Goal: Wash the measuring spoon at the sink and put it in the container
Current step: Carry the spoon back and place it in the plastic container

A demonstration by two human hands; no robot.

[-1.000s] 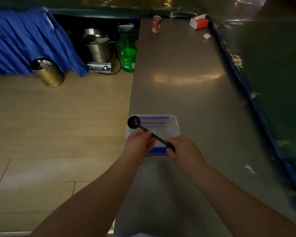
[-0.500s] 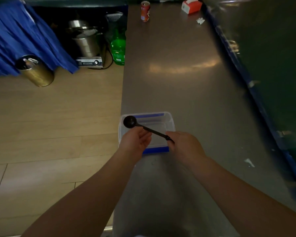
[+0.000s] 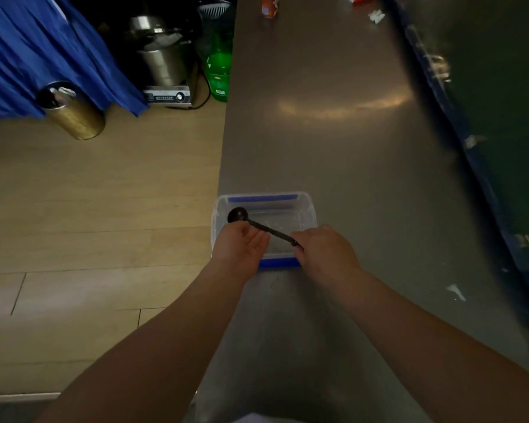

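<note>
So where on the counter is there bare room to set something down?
The steel counter is bare between the clear container and the far can, across to the blue-edged wall. Crowded only at the container, where both hands hold the spoon.

Brushed, softly glossy metal counter; clear plastic container; matt black plastic measuring spoon; wood-look floor.

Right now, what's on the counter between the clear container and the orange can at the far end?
Nothing: head view shows bare steel counter from the container to the can.
</note>
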